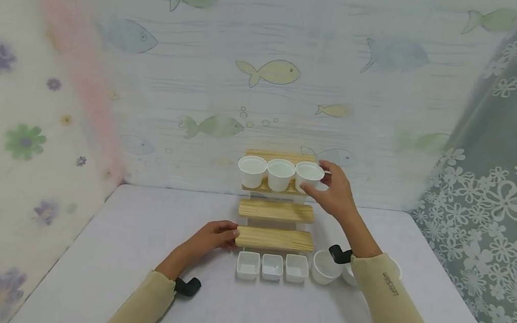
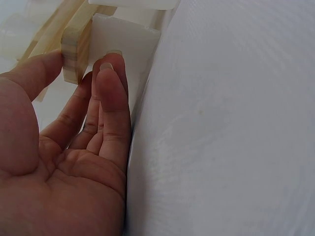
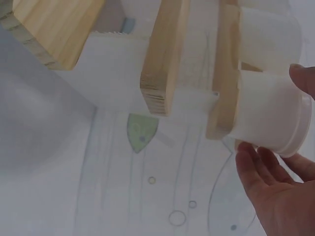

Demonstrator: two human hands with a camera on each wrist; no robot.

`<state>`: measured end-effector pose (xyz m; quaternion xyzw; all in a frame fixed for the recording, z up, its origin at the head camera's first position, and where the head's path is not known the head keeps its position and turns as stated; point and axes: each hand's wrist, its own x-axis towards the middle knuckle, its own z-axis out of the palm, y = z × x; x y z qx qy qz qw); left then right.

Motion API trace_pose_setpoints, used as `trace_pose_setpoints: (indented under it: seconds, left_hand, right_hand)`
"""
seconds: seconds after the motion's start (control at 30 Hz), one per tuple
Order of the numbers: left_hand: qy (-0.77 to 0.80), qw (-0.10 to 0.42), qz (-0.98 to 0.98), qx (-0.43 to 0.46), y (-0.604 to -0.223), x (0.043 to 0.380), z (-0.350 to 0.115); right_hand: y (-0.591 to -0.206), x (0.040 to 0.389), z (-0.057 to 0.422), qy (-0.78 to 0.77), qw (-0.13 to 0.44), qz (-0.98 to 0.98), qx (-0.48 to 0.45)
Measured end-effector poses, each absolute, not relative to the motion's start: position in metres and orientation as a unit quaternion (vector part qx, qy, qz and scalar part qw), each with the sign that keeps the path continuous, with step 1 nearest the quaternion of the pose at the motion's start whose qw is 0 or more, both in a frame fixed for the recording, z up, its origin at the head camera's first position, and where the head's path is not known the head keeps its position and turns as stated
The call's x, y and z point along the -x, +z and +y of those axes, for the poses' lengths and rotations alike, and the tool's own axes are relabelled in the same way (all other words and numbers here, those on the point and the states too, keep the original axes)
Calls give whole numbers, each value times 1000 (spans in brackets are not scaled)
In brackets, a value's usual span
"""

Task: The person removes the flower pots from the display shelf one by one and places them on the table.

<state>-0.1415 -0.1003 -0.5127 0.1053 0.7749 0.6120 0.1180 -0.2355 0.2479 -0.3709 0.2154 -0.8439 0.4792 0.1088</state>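
At the centre of the head view stands a stepped wooden rack (image 1: 275, 219) on the desk (image 1: 107, 251). Three white cups stand in a row on its top step. The right hand (image 1: 336, 191) grasps the right cup (image 1: 309, 176), with fingers curled around its side and rim. The left hand (image 1: 212, 237) is released, with straight fingers touching the left end of the lowest step (image 1: 275, 239).

On the right sleeve (image 1: 390, 296) there is a small dark writing, too small to read.

In front of the rack, lower centre, three square white dishes (image 1: 272, 266) lie in a row, and a round white bowl (image 1: 325, 266) stands just beside them on the right.

The left wrist view shows the fingertips (image 2: 112, 66) against the white side panel (image 2: 130, 44) under the wooden step, which the head view hides. The right wrist view shows the rack from below: the cup (image 3: 268, 115) rests against the wooden edge, with the fingers (image 3: 268, 182) under its rim.
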Motion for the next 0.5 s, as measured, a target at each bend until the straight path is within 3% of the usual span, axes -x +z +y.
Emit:
trace_pose_setpoints:
  seconds: [0.5]
  left_hand:
    - [610,119,777,-106,-512,141,-100]
  right_hand:
    - [-372,236,247,485,120,-839,-213]
